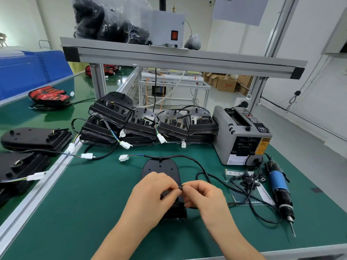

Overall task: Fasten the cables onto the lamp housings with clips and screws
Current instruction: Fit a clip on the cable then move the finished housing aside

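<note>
A black lamp housing (pixel 159 168) lies flat on the green mat in front of me, its near half hidden under my hands. Its black cable (pixel 189 158) loops round the far end to a white connector (pixel 123 158). My left hand (pixel 154 192) and my right hand (pixel 201 194) meet over the housing, fingertips together, both pinching a small black clip (pixel 180 187) on the cable. Loose black clips (pixel 247 181) lie on a clear bag to the right. A blue and black electric screwdriver (pixel 279 188) lies beside them, tip toward me.
Several stacked black housings (pixel 150 122) with white connectors line the back of the mat. A grey tape dispenser (pixel 242 134) stands at the right rear. More housings (pixel 35 137) sit on the left bench beyond an aluminium rail (pixel 37 192). An overhead shelf (pixel 169 57) spans the bench.
</note>
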